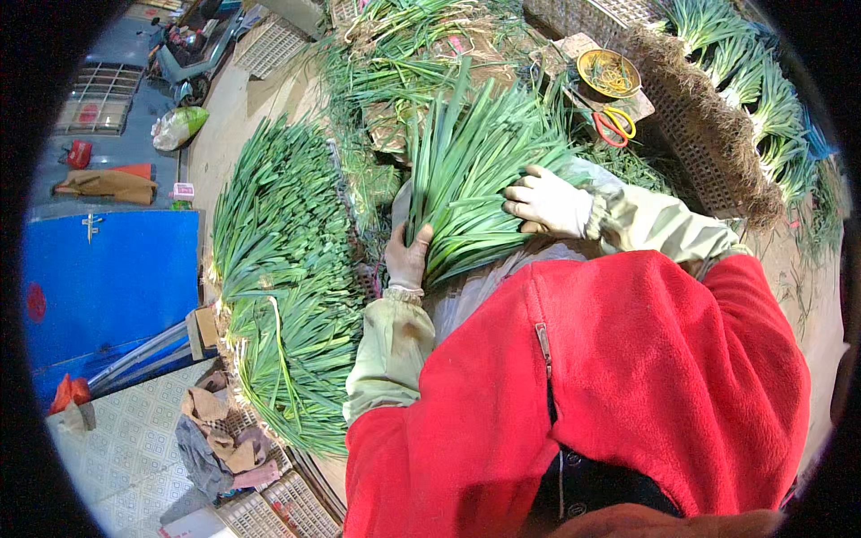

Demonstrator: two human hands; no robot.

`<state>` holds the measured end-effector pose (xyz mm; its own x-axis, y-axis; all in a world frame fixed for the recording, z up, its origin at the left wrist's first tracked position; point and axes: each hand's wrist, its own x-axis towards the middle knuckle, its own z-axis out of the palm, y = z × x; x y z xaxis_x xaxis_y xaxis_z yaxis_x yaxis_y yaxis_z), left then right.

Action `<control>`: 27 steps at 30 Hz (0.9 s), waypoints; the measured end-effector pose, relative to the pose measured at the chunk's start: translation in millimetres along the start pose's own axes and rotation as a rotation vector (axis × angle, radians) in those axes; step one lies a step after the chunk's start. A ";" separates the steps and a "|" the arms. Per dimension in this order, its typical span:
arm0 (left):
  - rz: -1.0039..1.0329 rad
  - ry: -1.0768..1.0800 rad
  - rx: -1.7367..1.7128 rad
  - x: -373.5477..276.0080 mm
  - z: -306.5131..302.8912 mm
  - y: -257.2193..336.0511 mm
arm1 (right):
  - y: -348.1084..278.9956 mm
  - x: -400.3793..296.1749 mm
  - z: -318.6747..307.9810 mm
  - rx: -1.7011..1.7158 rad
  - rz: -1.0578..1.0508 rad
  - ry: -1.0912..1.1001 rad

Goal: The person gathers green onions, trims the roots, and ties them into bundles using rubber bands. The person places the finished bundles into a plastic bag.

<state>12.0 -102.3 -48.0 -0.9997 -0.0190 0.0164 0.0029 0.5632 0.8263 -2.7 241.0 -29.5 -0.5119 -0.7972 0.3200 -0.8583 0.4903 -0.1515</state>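
Note:
A large fanned bunch of long-leaved greens, leek-like in look, lies over my lap, leaf tips pointing away from me. My left hand, in a pale glove, grips the bunch at its left edge, thumb uppermost. Over the right side of the leaves my gloved right hand rests flat with fingers slightly apart. The roots of this bunch are hidden. To my left stands a long, dense row of similar greens, with pale root ends along its outer side.
Red-and-yellow-handled scissors lie beside a yellow bowl of ties. Plastic crates at the right hold bundles with brown roots outward. Loose greens are heaped ahead. A blue panel and cloths are at the left.

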 end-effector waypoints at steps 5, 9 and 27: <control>-0.084 -0.010 -0.096 3.0 -3.6 -16.0 | -14.9 -13.9 4.2 0.116 0.139 0.015; -0.051 0.009 -0.090 6.4 1.5 -29.8 | -19.1 -15.6 -8.4 0.180 0.148 0.081; 0.463 -0.120 0.806 -69.6 29.6 41.9 | 158.7 -144.7 -90.3 0.562 1.023 0.399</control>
<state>81.0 -52.9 -31.2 -0.8992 0.4108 0.1509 0.4284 0.8966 0.1121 -61.5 466.0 -15.4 -0.9949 0.0761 0.0662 -0.0162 0.5275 -0.8494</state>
